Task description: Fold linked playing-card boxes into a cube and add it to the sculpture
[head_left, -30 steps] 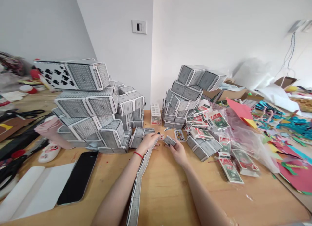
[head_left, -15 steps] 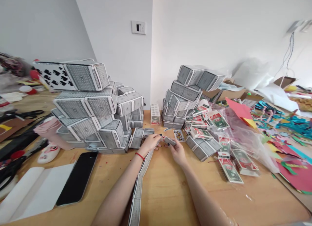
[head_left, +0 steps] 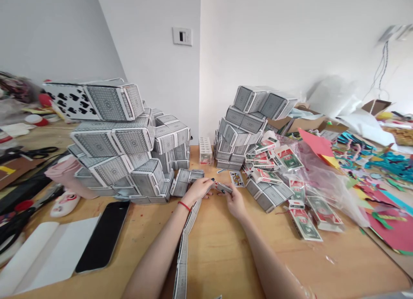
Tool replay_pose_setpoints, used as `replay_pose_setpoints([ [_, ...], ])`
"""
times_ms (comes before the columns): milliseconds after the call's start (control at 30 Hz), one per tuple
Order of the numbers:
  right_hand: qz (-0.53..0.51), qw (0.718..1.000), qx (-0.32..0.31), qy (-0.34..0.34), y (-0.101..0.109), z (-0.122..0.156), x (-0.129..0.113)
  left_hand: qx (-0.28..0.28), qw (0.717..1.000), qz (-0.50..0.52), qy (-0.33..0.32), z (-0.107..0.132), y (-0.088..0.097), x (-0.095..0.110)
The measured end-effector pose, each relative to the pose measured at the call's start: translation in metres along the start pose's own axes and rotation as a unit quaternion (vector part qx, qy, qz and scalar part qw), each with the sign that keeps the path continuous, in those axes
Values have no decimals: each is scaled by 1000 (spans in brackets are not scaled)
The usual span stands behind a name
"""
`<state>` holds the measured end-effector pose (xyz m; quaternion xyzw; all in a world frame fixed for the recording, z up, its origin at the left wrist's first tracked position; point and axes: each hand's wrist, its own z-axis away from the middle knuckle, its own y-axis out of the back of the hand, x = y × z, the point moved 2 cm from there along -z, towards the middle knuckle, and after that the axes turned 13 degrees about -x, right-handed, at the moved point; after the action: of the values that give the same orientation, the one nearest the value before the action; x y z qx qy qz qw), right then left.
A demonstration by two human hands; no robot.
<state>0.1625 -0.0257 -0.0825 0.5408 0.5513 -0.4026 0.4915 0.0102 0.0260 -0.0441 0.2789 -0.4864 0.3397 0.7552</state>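
Note:
A long chain of playing cards [head_left: 183, 251] joined end to end runs from near my body up under my left wrist. My left hand [head_left: 199, 189], with a red string at its wrist, is closed on the far end of this chain. Between the thumb and fingers of my right hand [head_left: 236, 203] is a folded playing card [head_left: 223, 187], its patterned back partly showing. The card's left end meets the tips of my left fingers. Just beyond my right hand a face card [head_left: 236, 179] lies on the table.
Stacked blocks of folded cards rise at left [head_left: 129, 140] and right [head_left: 241, 127]. Red and green card boxes [head_left: 303, 223] lie at the right. A black phone [head_left: 103, 236] and a white paper roll [head_left: 30, 251] are at the left, with scissors [head_left: 13, 221] beyond.
My right hand has shifted slightly left with its card, whose end is now closer to my left fingertips. My left hand has barely moved.

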Motion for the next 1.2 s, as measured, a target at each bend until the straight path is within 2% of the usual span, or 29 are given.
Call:
replay_pose_setpoints([
  [133,28,999,2,-19,2,0,2,-6,1000,-11,-3,1,-2,1],
  [633,143,989,-17,24,-2,0,-1,-59,997,-27,-30,4,-15,5],
  [933,193,980,-13,53,-13,0,-1,-48,997,-35,-54,-1,-16,1],
  [1067,206,976,-40,58,-15,-1,-1,-29,996,-54,-64,-2,-12,0],
  [1133,192,980,-20,55,-9,-3,-7,-11,995,-71,-66,-1,-7,0],
  [1200,169,984,36,38,4,-4,-20,13,993,-93,-69,0,-2,1],
])
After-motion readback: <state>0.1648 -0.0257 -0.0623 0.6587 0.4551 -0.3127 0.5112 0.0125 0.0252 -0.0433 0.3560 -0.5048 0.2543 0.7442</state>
